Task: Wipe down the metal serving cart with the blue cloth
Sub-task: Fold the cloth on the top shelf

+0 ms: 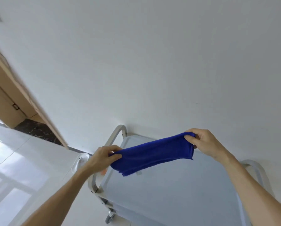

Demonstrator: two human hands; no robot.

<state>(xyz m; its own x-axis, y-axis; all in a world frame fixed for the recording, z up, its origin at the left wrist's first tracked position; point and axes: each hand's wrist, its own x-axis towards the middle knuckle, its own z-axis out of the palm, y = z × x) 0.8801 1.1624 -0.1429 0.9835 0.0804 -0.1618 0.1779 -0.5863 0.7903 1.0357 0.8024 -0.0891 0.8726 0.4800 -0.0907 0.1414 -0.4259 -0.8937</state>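
The blue cloth (152, 154) is stretched out in the air above the metal serving cart (177, 190), folded into a long band. My left hand (104, 158) pinches its left end and my right hand (203, 142) pinches its right end. The cart's flat top shelf lies below the cloth, with curved handle bars at its left (115, 134) and right (257, 170) sides. A caster wheel (109, 217) shows under the cart's near left corner.
The cart stands against a white wall (152, 62). A glossy white tiled floor (22, 160) spreads to the left. A wooden door frame (22, 88) and a dark marble threshold (37, 129) are at the far left. A small white object (80, 160) sits beside the cart's left handle.
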